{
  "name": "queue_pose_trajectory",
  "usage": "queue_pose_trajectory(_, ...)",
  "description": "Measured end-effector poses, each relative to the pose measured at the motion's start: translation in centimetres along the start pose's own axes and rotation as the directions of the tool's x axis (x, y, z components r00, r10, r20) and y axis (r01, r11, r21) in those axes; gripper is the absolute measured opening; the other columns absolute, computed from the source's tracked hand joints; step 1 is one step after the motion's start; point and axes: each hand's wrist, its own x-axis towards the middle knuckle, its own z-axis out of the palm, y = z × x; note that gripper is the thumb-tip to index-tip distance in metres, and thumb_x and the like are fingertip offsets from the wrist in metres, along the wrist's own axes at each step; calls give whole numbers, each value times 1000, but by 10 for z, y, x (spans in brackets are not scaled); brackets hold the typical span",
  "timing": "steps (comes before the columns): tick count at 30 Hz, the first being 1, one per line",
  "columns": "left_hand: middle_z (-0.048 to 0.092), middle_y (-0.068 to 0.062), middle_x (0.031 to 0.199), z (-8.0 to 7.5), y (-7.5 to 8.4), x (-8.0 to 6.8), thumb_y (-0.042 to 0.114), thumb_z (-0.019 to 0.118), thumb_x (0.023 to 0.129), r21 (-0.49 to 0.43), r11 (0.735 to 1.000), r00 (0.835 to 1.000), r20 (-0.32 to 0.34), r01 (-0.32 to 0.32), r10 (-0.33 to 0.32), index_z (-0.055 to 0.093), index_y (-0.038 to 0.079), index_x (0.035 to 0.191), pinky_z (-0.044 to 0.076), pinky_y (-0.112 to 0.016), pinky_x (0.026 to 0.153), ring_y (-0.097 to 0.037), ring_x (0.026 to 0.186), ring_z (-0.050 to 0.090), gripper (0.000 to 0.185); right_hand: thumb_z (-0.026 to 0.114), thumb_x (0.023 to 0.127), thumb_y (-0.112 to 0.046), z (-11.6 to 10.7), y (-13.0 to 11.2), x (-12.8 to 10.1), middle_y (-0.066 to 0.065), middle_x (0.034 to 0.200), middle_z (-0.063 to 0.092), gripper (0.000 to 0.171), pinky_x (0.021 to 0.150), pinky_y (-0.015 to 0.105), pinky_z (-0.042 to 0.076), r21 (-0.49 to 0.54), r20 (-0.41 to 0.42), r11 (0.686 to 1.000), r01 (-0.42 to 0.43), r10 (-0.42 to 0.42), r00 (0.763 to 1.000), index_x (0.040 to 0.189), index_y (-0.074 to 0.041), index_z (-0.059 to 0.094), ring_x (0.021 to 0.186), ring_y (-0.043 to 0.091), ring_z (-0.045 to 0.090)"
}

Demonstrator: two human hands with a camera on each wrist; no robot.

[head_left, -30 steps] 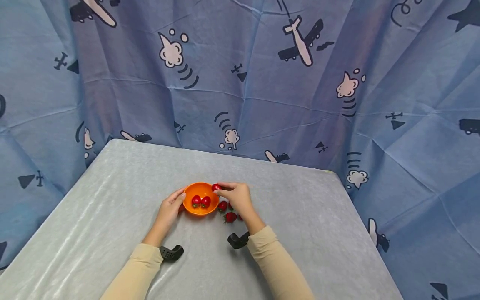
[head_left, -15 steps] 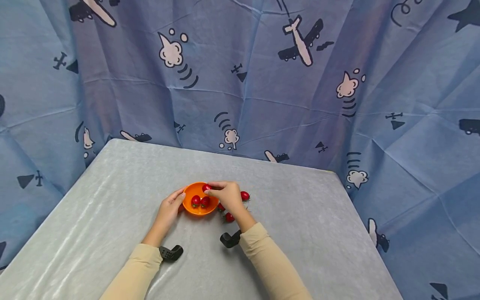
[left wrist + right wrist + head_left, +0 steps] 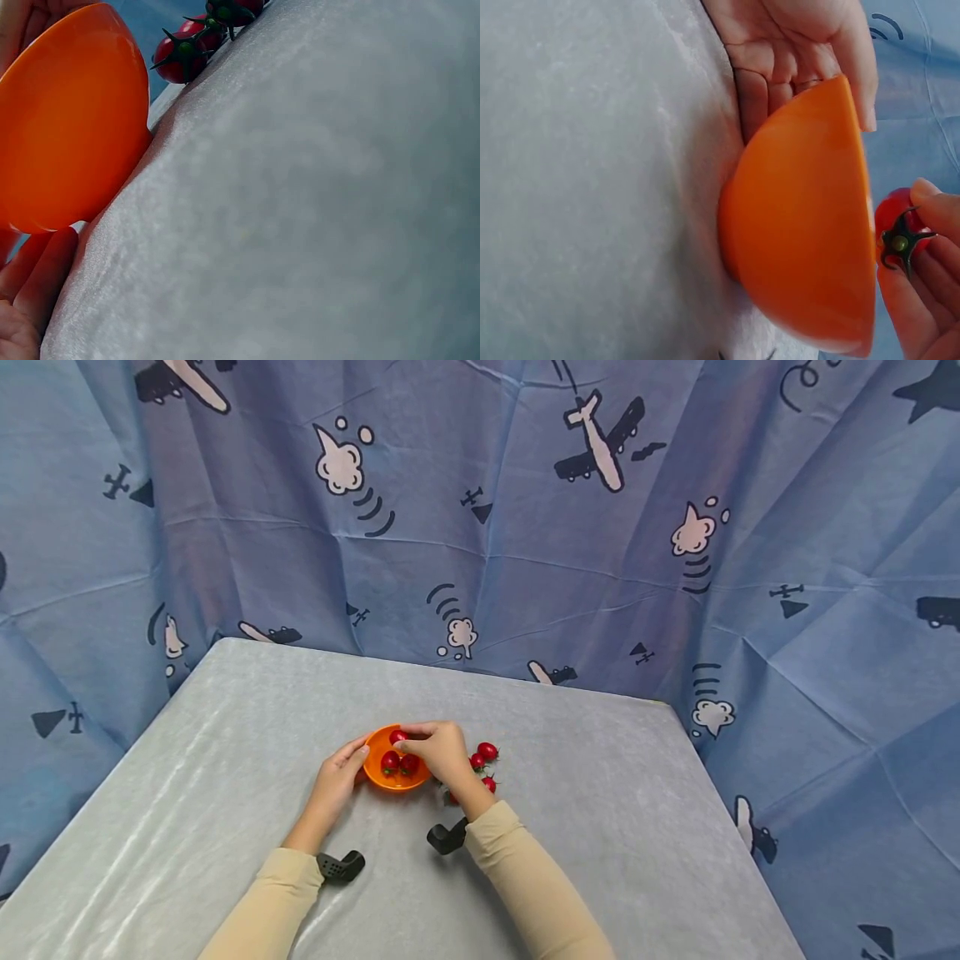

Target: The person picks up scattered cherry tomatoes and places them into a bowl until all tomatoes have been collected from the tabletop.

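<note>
An orange bowl (image 3: 395,783) stands on the table, with cherry tomatoes (image 3: 390,762) inside it. My left hand (image 3: 335,779) grips the bowl's left side; in the right wrist view its thumb lies at the rim and its fingers sit against the outer wall. Over the bowl's far part, my right hand (image 3: 442,750) pinches another cherry tomato (image 3: 900,232) between thumb and fingers, green calyx showing. Right of the bowl lie several loose cherry tomatoes (image 3: 487,751), some partly hidden behind the right hand and wrist.
A pale grey cloth covers the table (image 3: 600,810). Behind it hangs a blue curtain (image 3: 420,527) printed with airplanes. Black wrist cameras (image 3: 447,837) are worn on both wrists.
My right hand has moved left with its cherry tomato, from the bowl's right rim to over its inside. More loose tomatoes show behind it. The left hand and bowl have stayed almost still.
</note>
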Motion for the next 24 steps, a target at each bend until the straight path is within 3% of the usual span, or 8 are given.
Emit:
queue_pose_trajectory(13,50,-19,148,-1,-1,0,26,48,106,12,1000,1000,-2,-12,12,48,2,146,50,-8,85,12,101,58,47,85,79,-22,13,2,3,7,107,77,25,91,29,57,-63,2,996,60,-60,998,102,-12,81,108,20,69)
queue_pose_trajectory(24,49,-19,149,-1,-2,1,26,48,106,1,1000,1000,4,-15,15,47,2,147,49,-8,87,14,101,58,47,86,77,-26,19,-1,3,7,112,76,29,94,32,57,-133,11,990,45,-44,999,104,-15,81,110,21,68)
